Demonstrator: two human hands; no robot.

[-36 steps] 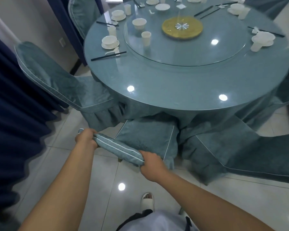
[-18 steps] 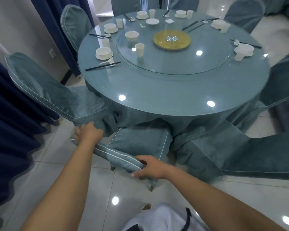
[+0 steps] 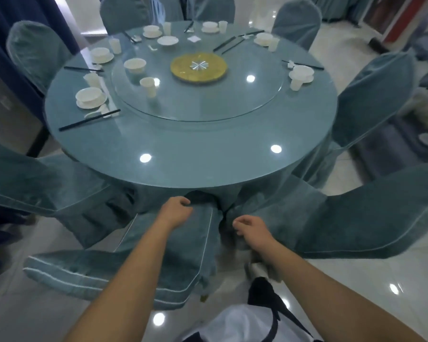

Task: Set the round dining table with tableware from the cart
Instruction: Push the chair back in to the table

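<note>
The round dining table [image 3: 183, 178] has teal cloth under glass, a glass turntable [image 3: 195, 107] and a gold centre disc [image 3: 198, 67]. White place settings ring it: a bowl on a saucer [image 3: 90, 97], a cup [image 3: 92, 79] and black chopsticks [image 3: 89, 120] at the left, another setting [image 3: 302, 73] at the right. A bowl [image 3: 135, 65] and a cup [image 3: 148, 86] stand on the turntable. A teal-covered chair [image 3: 183, 245] sits in front of me. My left hand [image 3: 176, 209] is curled on the seat cover's far edge. My right hand [image 3: 251, 228] hovers beside the seat, half curled, holding nothing.
Covered chairs flank mine at the left [image 3: 35, 183] and the right [image 3: 371, 218], with more around the table's far side. Dark blue curtains [image 3: 0, 33] hang at the left. The floor is glossy white tile [image 3: 356, 280]. The cart is not in view.
Both hands have let go of the chair's back rail and reached forward over the seat toward the table's edge. The view has lifted, showing the whole table.
</note>
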